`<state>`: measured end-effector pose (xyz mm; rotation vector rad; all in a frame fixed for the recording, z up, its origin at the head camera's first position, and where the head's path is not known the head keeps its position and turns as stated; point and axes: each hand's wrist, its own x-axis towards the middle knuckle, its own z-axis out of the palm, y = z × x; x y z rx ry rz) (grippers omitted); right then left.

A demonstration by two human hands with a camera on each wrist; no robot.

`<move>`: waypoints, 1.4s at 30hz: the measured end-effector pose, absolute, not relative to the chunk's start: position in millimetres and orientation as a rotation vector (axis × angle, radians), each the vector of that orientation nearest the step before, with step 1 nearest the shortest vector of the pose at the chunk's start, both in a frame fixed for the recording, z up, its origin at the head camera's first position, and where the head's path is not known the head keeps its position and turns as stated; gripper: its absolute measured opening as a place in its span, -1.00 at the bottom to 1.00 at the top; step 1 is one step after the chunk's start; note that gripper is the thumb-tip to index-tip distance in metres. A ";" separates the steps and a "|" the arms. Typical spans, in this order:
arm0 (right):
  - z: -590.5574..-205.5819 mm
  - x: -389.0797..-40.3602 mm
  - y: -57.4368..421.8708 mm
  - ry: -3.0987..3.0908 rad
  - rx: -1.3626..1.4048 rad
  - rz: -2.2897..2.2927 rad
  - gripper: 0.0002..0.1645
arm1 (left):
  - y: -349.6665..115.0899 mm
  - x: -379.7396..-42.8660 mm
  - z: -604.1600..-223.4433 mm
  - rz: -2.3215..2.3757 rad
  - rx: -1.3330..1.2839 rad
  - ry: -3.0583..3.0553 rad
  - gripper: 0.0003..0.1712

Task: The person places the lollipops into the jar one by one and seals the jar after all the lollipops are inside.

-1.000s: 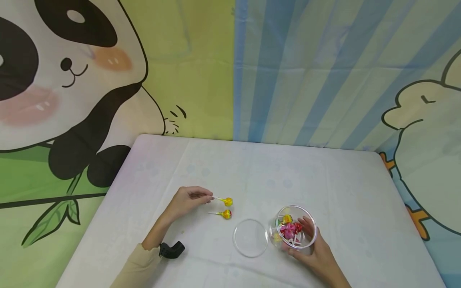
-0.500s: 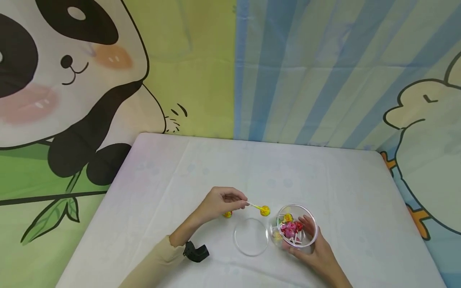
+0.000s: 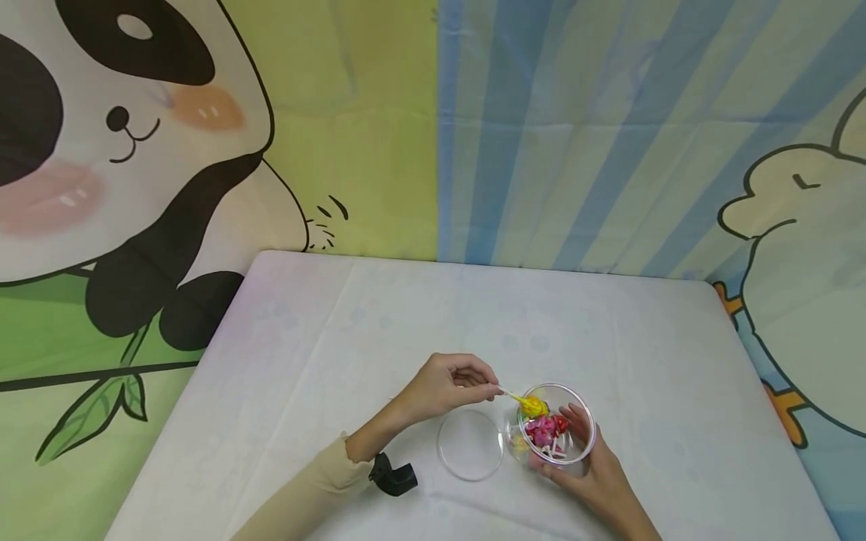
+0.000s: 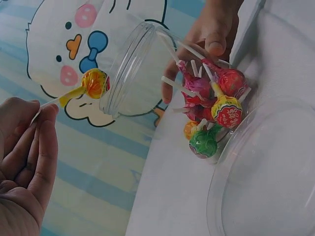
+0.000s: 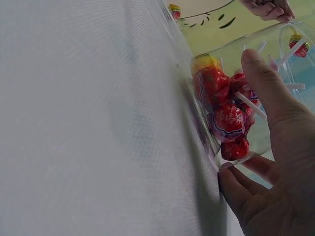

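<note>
My left hand pinches the white stick of a yellow-wrapped lollipop between thumb and fingertips. The candy head is at the mouth of a clear round jar; in the head view it overlaps the rim. Curled round the jar's side, my right hand holds it on the table. Inside lie several lollipops in pink, red, yellow, orange and green wrappers, their sticks pointing various ways. Left of the jar a clear round lid lies flat.
A white cloth covers the table. Another lollipop is not visible in the head view, where my left arm covers its spot. A black wrist-camera mount sits on my left wrist. Cartoon-printed curtains stand behind the table.
My left hand has carried the yellow lollipop rightward from beside another lollipop on the table to the jar's mouth. My right hand and the jar have stayed put.
</note>
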<state>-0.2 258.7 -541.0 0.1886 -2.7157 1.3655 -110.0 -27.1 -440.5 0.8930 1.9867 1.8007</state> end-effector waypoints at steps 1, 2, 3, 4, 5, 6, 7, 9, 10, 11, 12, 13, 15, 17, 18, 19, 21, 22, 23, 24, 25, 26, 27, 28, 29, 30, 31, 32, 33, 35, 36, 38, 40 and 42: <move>-540.9 -0.2 258.4 -2.714 0.190 1.367 0.20 | -26.1 -110.1 -440.8 1.801 0.896 1.985 -0.88; -541.0 -0.2 258.3 -2.712 0.193 1.368 0.20 | -25.3 -110.2 -441.1 1.802 0.896 1.983 -0.88; -540.9 -0.2 258.1 -2.709 0.196 1.370 0.20 | -24.7 -110.2 -441.2 1.802 0.893 1.983 -0.88; -540.8 -0.2 257.9 -2.708 0.197 1.371 0.20 | -24.0 -110.3 -441.4 1.803 0.890 1.980 -0.87; -540.8 -0.2 257.8 -2.708 0.198 1.369 0.20 | -23.3 -110.2 -441.6 1.803 0.887 1.974 -0.86; -540.7 -0.1 257.7 -2.706 0.198 1.371 0.20 | -22.4 -110.3 -442.3 1.807 0.882 1.960 -0.84; -540.4 0.0 257.6 -2.702 0.197 1.374 0.20 | -21.7 -110.1 -442.6 1.810 0.874 1.943 -0.82; -539.9 0.2 257.3 -2.694 0.201 1.384 0.20 | -20.9 -109.5 -443.7 1.803 0.854 1.921 -0.76; -539.5 0.3 257.2 -2.691 0.204 1.387 0.20 | -21.0 -109.2 -444.8 1.795 0.841 1.915 -0.74; -539.0 0.4 257.1 -2.687 0.206 1.394 0.20 | -21.6 -108.9 -445.8 1.789 0.828 1.913 -0.73; -538.5 0.5 256.9 -2.681 0.209 1.403 0.20 | -22.7 -108.6 -446.7 1.784 0.812 1.916 -0.73; -537.8 0.5 256.7 -2.676 0.214 1.408 0.19 | -24.5 -108.3 -447.6 1.773 0.798 1.931 -0.73; -536.8 0.7 256.5 -2.672 0.218 1.410 0.19 | -29.4 -108.6 -450.3 1.762 0.776 1.960 -0.76; -536.1 0.9 256.5 -2.667 0.224 1.413 0.19 | -36.1 -109.2 -452.6 1.764 0.747 1.975 -0.77; -536.0 1.0 256.6 -2.664 0.228 1.412 0.20 | -39.8 -109.8 -454.1 1.762 0.732 1.987 -0.78; -536.0 1.0 256.8 -2.661 0.231 1.408 0.20 | -43.8 -110.3 -455.8 1.757 0.712 1.999 -0.78; -536.5 1.1 257.1 -2.654 0.244 1.404 0.21 | -52.8 -110.7 -458.5 1.752 0.651 2.021 -0.78; -536.9 0.9 257.3 -2.652 0.251 1.400 0.21 | -57.6 -110.7 -460.5 1.748 0.615 2.040 -0.78; -537.3 0.8 257.4 -2.649 0.258 1.396 0.21 | -62.6 -110.6 -462.6 1.739 0.580 2.065 -0.77; -537.8 0.7 257.5 -2.647 0.263 1.391 0.21 | -67.8 -110.5 -465.0 1.731 0.543 2.087 -0.77; -538.4 0.5 257.6 -2.645 0.265 1.388 0.21 | -73.1 -110.0 -467.4 1.723 0.507 2.109 -0.76; -538.8 0.4 257.6 -2.643 0.267 1.387 0.21 | -78.7 -109.3 -469.8 1.713 0.476 2.133 -0.76; -539.0 0.3 257.6 -2.643 0.266 1.386 0.21 | -84.3 -108.6 -472.4 1.706 0.453 2.156 -0.76; -539.2 0.3 257.6 -2.643 0.266 1.387 0.21 | -90.1 -107.7 -474.8 1.698 0.435 2.177 -0.75; -539.3 0.4 257.5 -2.643 0.264 1.389 0.21 | -95.9 -106.6 -477.1 1.685 0.421 2.198 -0.74; -539.4 0.5 257.5 -2.643 0.263 1.393 0.21 | -101.8 -105.4 -479.1 1.675 0.407 2.217 -0.74; -539.3 0.6 257.4 -2.643 0.264 1.396 0.21 | -107.6 -104.1 -480.8 1.669 0.393 2.232 -0.74; -539.2 0.6 257.3 -2.643 0.262 1.396 0.20 | -113.3 -102.8 -482.3 1.666 0.382 2.246 -0.75; -539.3 0.7 257.3 -2.644 0.263 1.399 0.20 | -118.9 -101.6 -483.8 1.663 0.369 2.265 -0.76; -539.4 0.7 257.4 -2.645 0.262 1.399 0.20 | -129.2 -99.2 -486.4 1.617 0.353 2.351 -0.79; -539.3 0.6 257.4 -2.645 0.260 1.399 0.19 | -133.9 -98.2 -487.7 1.585 0.350 2.407 -0.80; -539.1 0.5 257.4 -2.650 0.253 1.399 0.18 | -142.1 -96.4 -490.4 1.500 0.350 2.526 -0.81; -538.7 0.3 257.4 -2.653 0.248 1.404 0.18 | -148.2 -95.3 -493.5 1.396 0.370 2.629 -0.82; -538.2 0.2 257.2 -2.653 0.246 1.410 0.17 | -152.1 -95.0 -496.4 1.329 0.404 2.667 -0.82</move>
